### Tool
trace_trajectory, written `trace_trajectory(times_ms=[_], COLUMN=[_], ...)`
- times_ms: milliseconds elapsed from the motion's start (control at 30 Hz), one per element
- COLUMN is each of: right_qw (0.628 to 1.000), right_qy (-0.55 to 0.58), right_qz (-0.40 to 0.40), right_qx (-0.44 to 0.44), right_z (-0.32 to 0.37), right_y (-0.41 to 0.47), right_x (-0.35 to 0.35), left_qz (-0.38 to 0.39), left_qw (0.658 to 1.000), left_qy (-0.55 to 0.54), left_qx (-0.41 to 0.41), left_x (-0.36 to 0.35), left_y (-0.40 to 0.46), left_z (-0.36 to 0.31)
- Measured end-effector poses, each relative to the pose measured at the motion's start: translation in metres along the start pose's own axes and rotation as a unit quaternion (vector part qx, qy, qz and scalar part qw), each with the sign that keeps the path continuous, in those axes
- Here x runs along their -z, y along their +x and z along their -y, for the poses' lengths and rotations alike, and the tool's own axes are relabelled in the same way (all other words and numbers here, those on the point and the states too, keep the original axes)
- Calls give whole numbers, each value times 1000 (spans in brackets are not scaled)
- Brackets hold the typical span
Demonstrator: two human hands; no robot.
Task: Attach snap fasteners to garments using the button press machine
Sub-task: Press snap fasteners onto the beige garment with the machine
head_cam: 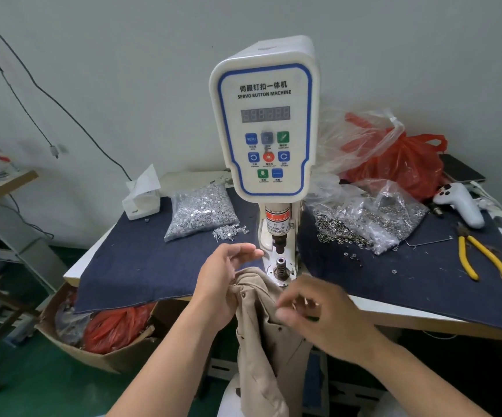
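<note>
A white servo button machine [264,121] stands on the table, its lower die [281,267] bare under the punch. A tan garment [269,326] with small brown snaps hangs off the table edge just in front of the die. My left hand [224,278] holds the garment's top edge with its lower fingers, while the index finger and thumb stretch toward the die. My right hand [312,311] hovers over the garment to the right with fingers loosely curled. It is blurred, so whether it pinches a fastener or the cloth stays unclear.
A clear bag of silver fastener caps [200,212] lies left of the machine, a bag of ring parts [370,219] right. Yellow pliers [484,260], a white handheld tool [460,203], red plastic bags [403,158] and a tissue box [141,197] share the denim-covered table [141,266].
</note>
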State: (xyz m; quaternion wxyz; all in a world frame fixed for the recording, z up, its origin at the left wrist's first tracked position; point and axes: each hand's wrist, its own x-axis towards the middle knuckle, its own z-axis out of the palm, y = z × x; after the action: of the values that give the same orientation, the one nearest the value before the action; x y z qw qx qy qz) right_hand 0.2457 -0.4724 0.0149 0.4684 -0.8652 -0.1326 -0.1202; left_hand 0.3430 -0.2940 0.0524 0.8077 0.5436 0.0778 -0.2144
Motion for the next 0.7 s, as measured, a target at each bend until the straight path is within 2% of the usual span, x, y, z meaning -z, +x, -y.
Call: trace_trajectory(times_ms=[100, 233, 267, 333, 367, 433, 500, 533, 567, 633, 700], right_qw=[998, 995, 994, 997, 999, 999, 998, 998, 997, 995, 991], right_qy=[-8, -50, -58, -32, -6, 44, 59, 54, 52, 70, 70], right_qz=[61, 68, 68, 49, 30, 1, 3, 14, 25, 45, 86], right_qx=[4, -57, -65, -51, -39, -31, -33, -37, -42, -61, -79], right_z=[6, 3, 2, 4, 5, 9, 10, 10, 9, 8, 5], right_y=[-6, -8, -8, -6, -4, 0, 5, 8, 11, 15, 17], right_x=[-7, -9, -7, 2, 7, 18, 24, 26, 28, 32, 38], left_qz=[23, 75, 90, 114, 136, 212, 246, 233, 215, 202, 212], left_qw=[1000, 997, 996, 976, 944, 840, 742, 718, 720, 781, 840], left_qy=[-7, -5, 23, 174, 278, 470, 589, 612, 602, 512, 413], left_qx=[-12, -8, -15, -69, -112, -170, -205, -236, -269, -297, -282], left_x=[0, 5, 7, 14, 18, 24, 26, 26, 25, 25, 29], left_y=[0, -3, -4, -9, -12, -16, -17, -16, -16, -16, -17], left_z=[-3, -5, -5, -6, -7, -7, 0, 4, 6, 5, 5])
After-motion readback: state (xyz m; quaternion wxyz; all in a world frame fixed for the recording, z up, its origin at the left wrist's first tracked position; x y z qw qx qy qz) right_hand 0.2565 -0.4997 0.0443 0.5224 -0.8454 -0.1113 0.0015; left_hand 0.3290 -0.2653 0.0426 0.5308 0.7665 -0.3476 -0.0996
